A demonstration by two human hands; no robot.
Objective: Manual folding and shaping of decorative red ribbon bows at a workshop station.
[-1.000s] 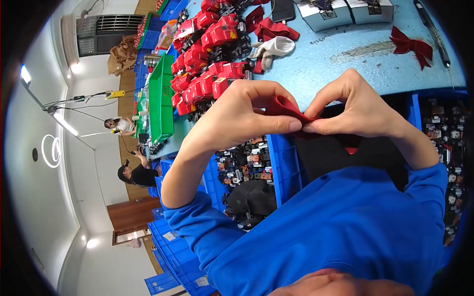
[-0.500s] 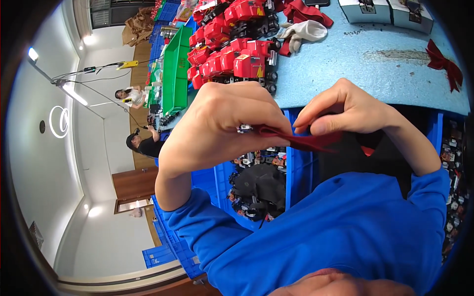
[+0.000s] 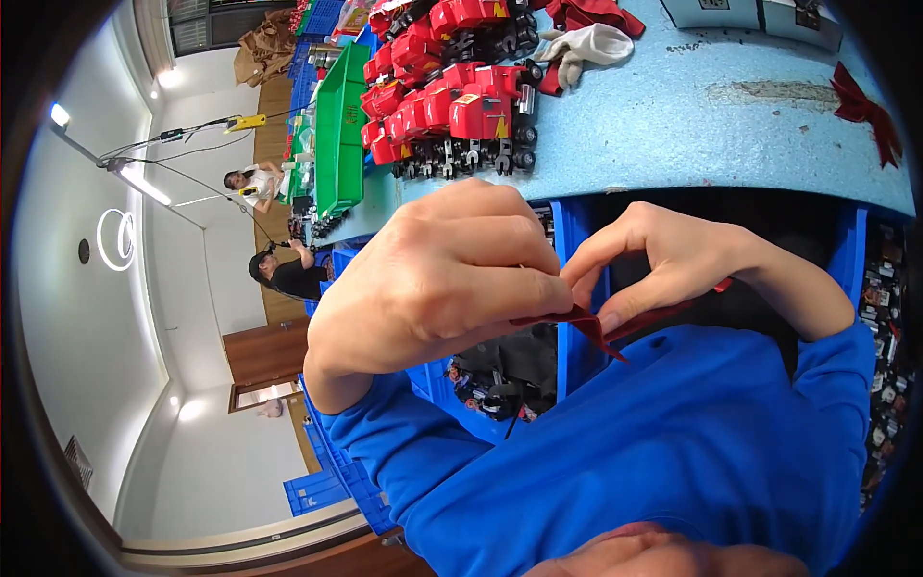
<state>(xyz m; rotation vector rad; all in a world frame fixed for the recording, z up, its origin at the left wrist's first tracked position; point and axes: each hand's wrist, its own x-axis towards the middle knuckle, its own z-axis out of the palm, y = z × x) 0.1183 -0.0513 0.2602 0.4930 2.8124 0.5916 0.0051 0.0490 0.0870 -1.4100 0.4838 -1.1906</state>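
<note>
Dark-red cloth [image 3: 592, 329], gripped by left hand [image 3: 437, 274], right hand [image 3: 673, 252] thumb touching, grip unclear, toy vehicles [image 3: 481, 115] 11 o'clock from hands, red bow [image 3: 867, 113] 2 o'clock

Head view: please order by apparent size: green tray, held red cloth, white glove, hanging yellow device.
1. Green tray
2. Held red cloth and white glove: too close to rank
3. Hanging yellow device

The bare right hand [image 3: 671, 252] could pass forward over the light-blue tabletop [image 3: 663, 125]. Red-and-black plastic toy vehicles [image 3: 476, 115] block the bare left hand [image 3: 447, 274] straight ahead.
</note>
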